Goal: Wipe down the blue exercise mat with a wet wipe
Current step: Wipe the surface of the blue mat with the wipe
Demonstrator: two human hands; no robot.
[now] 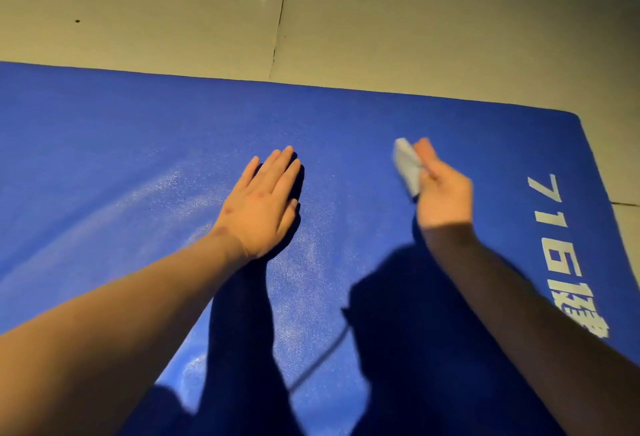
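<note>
The blue exercise mat (145, 144) fills most of the head view, lying flat on the floor with white print along its right end. My left hand (263, 203) rests palm down on the mat near its middle, fingers together and flat, holding nothing. My right hand (445, 189) is lifted slightly above the mat further right, blurred, with fingers pinched on a folded pale wet wipe (407, 165) that sticks out to the left of the fingers. Pale damp streaks show on the mat left of and below my left hand.
Pale tiled floor (415, 19) lies beyond the mat's far edge and past its right end. White characters and digits (554, 213) run along the mat's right end. Dark shadows of my arms and body fall on the near part of the mat.
</note>
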